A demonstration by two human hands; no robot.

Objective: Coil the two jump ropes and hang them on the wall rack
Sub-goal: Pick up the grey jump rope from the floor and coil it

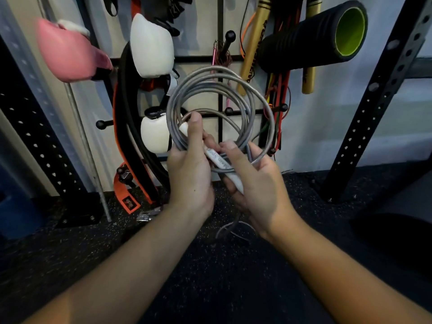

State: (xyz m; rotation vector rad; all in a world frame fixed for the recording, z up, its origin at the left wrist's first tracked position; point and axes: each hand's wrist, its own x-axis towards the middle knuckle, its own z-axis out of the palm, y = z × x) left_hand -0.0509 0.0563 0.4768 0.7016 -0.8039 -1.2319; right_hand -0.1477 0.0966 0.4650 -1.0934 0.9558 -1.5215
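Jump rope (pixel 219 108), a grey cord wound into several round loops, is held up in front of the wall rack (pixel 219 57), near the middle of the scene. Its white handle (pixel 217 160), printed with grey lettering, lies slantwise across the bottom of the coil. Clamped around the left side of the loops and the upper end of the handle is the left hand (pixel 189 167), its thumb pressed on the cord. On the other side, the right hand (pixel 254 181) is closed on the lower part of the handle and the right side of the loops, thumb on top. A loose tail of grey cord (pixel 230 228) hangs below both hands toward the speckled black floor (pixel 210 277).

Farther back, the rack's black pegs carry a black foam roller with a green core (pixel 327 36) at the upper right, gold sticks (pixel 253 43), white padded pieces (pixel 152 45) left of centre, and an orange-edged black belt (pixel 126 136). A blurred pink item (pixel 67 50) hangs at the far left.
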